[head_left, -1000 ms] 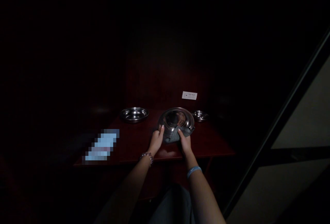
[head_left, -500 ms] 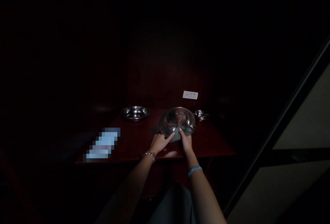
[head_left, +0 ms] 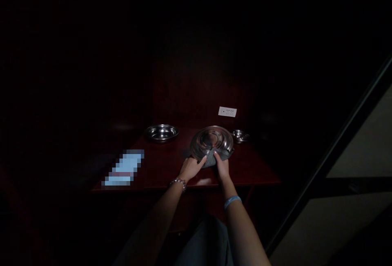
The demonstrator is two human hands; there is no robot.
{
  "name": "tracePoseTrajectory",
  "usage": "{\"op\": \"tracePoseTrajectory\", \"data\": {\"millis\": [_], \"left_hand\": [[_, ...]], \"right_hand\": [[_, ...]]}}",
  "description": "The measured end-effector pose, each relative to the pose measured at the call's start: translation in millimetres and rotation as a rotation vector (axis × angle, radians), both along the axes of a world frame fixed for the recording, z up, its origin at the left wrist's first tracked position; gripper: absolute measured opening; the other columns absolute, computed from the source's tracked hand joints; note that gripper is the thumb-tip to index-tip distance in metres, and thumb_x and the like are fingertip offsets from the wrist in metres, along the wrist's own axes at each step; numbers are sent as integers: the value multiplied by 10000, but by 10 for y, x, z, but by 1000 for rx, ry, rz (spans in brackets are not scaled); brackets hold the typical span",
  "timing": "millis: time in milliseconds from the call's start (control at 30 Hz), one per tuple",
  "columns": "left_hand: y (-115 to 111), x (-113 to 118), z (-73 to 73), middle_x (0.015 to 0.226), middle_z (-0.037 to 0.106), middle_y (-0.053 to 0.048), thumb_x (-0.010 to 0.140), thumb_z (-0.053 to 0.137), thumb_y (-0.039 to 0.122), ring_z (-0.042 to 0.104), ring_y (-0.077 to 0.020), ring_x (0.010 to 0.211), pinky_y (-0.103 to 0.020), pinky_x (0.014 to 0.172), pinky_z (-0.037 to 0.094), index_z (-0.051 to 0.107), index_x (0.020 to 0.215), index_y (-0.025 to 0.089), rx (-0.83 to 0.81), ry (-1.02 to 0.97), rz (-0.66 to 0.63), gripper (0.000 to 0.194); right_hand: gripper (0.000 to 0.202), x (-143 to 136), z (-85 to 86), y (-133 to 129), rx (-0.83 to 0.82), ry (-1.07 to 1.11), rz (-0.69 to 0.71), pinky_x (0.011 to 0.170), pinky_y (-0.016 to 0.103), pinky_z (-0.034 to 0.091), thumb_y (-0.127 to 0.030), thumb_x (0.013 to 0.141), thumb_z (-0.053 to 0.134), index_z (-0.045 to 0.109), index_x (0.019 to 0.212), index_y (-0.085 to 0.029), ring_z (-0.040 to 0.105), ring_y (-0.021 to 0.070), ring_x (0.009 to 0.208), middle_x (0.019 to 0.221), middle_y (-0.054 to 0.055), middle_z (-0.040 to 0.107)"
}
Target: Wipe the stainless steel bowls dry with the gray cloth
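Note:
A shiny stainless steel dish (head_left: 216,135) is tilted up above the table, with what looks like its ringed underside towards me. My left hand (head_left: 191,168) grips its lower left edge, thumb on the near face and fingers hidden behind. A dark grey cloth (head_left: 212,159) is bunched over the dish's near rim. With its thumb, my right hand (head_left: 222,167) presses the cloth against the dish; its other fingers are out of sight behind the cloth.
On the dark red table (head_left: 168,168), another steel dish (head_left: 162,133) stands at the back left. Smaller metal dishware (head_left: 241,136) is at the back right. A pixelated bright panel (head_left: 125,168) lies at the left. A white power socket (head_left: 227,112) is on the back wall.
The whole view has shifted very slightly. Both hands keep nearly the same hold on the dish and cloth.

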State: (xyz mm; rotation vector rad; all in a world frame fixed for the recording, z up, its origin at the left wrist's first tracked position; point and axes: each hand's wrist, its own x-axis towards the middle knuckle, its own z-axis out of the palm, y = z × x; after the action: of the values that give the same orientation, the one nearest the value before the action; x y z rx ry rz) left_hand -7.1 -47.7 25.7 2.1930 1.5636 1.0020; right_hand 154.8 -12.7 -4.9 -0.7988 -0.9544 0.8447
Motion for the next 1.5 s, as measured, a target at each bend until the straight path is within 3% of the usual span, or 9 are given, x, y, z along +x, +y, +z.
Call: {"op": "tracePoseTrajectory", "data": {"millis": [400,633,1067,1500], "left_hand": [[-181,75,88,1049,770,-118,975,435,467,707,-258,985,-340,880,495,749,1039,179,348,195,53,431],[-200,112,84,907,770,-122,949,512,412,696,-246,871,-359,817,487,762,913,158,502,169,68,358],[-249,132,94,834,736,-97,913,574,371,645,-238,843,-366,789,443,736,831,179,617,156,127,264],[-226,147,73,842,735,-98,918,545,364,643,-241,856,-372,807,429,733,789,184,576,136,118,291]], "right_hand": [[466,21,19,-26,-52,104,53,1003,393,512,-369,688,774,681,1103,-178,687,225,1063,1159,61,736],[473,8,65,-77,-45,134,81,1022,400,502,-366,706,763,663,1136,-195,680,216,1078,1167,47,726],[505,3,126,-175,-71,152,128,1076,429,470,-394,701,775,661,1155,-207,660,222,1115,1202,35,714],[447,0,168,-217,-36,106,113,1096,443,458,-395,733,761,669,1140,-234,663,232,1128,1220,41,706]]}}
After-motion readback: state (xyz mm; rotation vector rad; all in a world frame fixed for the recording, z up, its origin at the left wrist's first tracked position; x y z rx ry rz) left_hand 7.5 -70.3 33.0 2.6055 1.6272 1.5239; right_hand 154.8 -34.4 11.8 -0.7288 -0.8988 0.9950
